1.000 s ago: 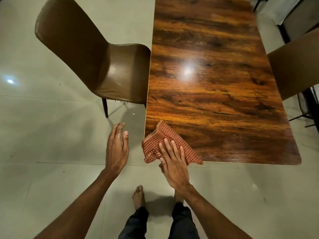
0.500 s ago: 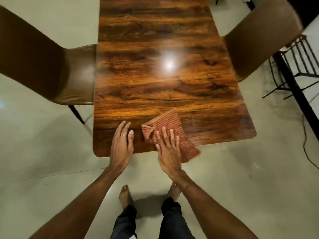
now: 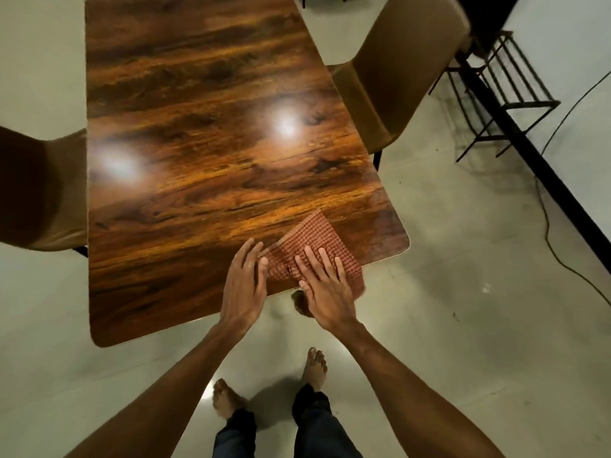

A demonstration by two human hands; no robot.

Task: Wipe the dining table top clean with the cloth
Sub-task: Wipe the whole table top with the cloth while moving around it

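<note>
Cloth [image 3: 314, 249] flat on tabletop [image 3: 205, 153], near right corner, one corner hanging past near edge. My right hand [image 3: 325, 292] pressed flat on cloth, fingers spread, no clamp. Left hand [image 3: 244, 285] open, flat on tabletop, thumb touching cloth's left edge. Risks: cloth slides off edge under palm-only hold; bunches at fold; far tabletop left unwiped.

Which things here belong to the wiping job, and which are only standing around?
For the job:
- cloth, flat near the table's near right corner
- table
- right hand, pressed flat on the cloth
- left hand, flat on the table, at the cloth's edge

Only standing around:
- left chair
- right chair
- metal rack
- cable
</note>
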